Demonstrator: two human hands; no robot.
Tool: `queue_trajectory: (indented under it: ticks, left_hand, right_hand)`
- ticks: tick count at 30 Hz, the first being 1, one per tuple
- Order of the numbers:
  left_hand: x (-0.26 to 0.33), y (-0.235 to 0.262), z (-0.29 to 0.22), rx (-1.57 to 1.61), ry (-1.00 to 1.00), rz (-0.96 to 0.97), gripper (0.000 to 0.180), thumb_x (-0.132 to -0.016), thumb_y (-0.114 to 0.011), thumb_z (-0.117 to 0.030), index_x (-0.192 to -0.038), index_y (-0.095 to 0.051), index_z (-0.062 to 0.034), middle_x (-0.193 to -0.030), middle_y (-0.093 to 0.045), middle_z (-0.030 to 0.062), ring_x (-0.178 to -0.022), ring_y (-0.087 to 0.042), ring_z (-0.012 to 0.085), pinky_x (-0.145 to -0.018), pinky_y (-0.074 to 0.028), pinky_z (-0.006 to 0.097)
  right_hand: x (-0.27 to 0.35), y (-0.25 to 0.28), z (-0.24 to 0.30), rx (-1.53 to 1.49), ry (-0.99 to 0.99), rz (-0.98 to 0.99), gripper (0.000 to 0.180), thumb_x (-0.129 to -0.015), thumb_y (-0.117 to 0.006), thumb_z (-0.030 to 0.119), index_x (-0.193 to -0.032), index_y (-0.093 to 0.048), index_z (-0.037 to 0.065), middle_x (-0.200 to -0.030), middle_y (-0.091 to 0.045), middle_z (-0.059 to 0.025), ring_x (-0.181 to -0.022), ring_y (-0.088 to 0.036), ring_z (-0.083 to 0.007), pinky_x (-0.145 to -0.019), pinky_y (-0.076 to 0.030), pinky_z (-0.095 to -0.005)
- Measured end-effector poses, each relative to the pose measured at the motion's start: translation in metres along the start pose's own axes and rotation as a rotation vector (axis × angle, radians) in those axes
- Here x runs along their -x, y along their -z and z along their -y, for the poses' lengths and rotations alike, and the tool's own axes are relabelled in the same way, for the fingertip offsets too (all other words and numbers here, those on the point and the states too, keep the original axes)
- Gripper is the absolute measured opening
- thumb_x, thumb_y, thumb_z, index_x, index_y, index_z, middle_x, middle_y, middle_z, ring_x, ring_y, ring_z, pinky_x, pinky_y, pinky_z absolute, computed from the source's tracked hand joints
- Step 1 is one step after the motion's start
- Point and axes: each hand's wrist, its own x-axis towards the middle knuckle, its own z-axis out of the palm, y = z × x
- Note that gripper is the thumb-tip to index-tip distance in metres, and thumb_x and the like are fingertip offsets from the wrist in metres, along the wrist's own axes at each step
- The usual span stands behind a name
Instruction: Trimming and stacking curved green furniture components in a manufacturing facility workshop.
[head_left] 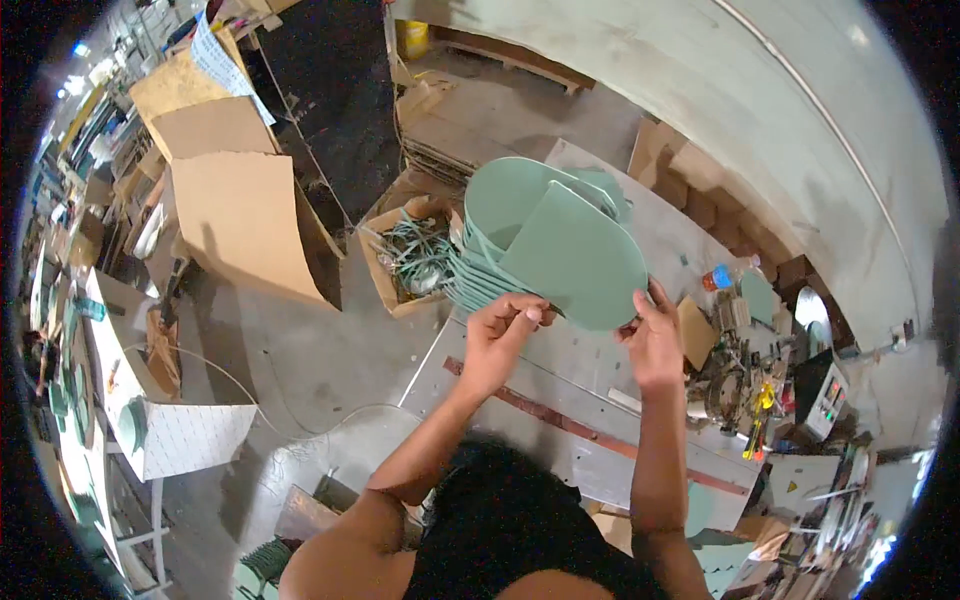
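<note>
A person's bare arms reach toward a stack of pale green panels (495, 200) on a grey surface (530, 400). The green panel (590, 250) in hand, flat with a rounded end, is tilted over the right side of the stack, perhaps so that the pile helps bear it. The right hand (650, 330) holds that rounded end, thumb on top and fingers apparently beneath, a grip that leaves most of the face uncovered and likely steadies it. The left hand (512, 325) is narrow, fingertips bunched at the panel's near edge; whether they pinch the edge or something small, I cannot tell.

Just left of the stack, an open cardboard box (378, 272) holds tangled green strips (412, 250); its spot seems chosen for easy reach. Right of the stack, well apart, are a bottle with an orange-and-blue label (718, 277) and yellow-handled tools (763, 400), probably set aside to leave working room.
</note>
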Motion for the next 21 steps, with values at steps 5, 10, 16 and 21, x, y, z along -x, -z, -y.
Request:
queue_trajectory:
  ticks: [5,10,16,21]
  left_hand:
    - [-0.015,0.008,-0.008,-0.064,-0.061,-0.128,0.015,-0.091,-0.056,-0.007,-0.098,-0.06,0.0055,-0.09,-0.064,0.0068,-0.085,-0.058,0.012,-0.079,-0.046,0.027]
    - [-0.023,0.015,-0.018,-0.081,-0.092,-0.161,0.015,-0.091,-0.055,-0.007,-0.098,-0.061,0.0046,-0.09,-0.065,0.0077,-0.084,-0.058,0.0109,-0.077,-0.046,0.025]
    - [-0.028,0.02,-0.022,-0.153,-0.145,-0.211,0.016,-0.092,-0.054,-0.01,-0.097,-0.061,0.0033,-0.088,-0.067,0.0077,-0.081,-0.06,0.0119,-0.074,-0.046,0.025]
    - [-0.03,0.024,-0.024,-0.198,-0.129,-0.211,0.018,-0.093,-0.053,-0.016,-0.095,-0.062,-0.0003,-0.089,-0.066,0.0074,-0.083,-0.061,0.0149,-0.075,-0.047,0.029]
  right_hand:
    - [-0.024,-0.018,0.004,0.112,0.066,-0.015,0.043,-0.083,-0.064,0.019,-0.121,-0.053,0.001,-0.087,-0.061,-0.0022,-0.06,-0.053,-0.0109,-0.052,-0.04,-0.0271]
    - [-0.032,-0.018,0.005,0.078,0.041,-0.005,0.049,-0.084,-0.062,0.015,-0.128,-0.048,-0.002,-0.096,-0.062,-0.0039,-0.07,-0.057,-0.0122,-0.064,-0.047,-0.0261]
    - [-0.027,-0.023,0.008,0.147,0.062,0.04,0.052,-0.085,-0.061,0.017,-0.129,-0.045,-0.006,-0.103,-0.061,-0.0069,-0.08,-0.06,-0.0144,-0.068,-0.047,-0.027]
    - [-0.029,-0.019,0.006,0.205,0.087,0.077,0.053,-0.085,-0.062,0.022,-0.129,-0.047,-0.005,-0.106,-0.061,-0.0077,-0.087,-0.059,-0.0148,-0.068,-0.047,-0.0277]
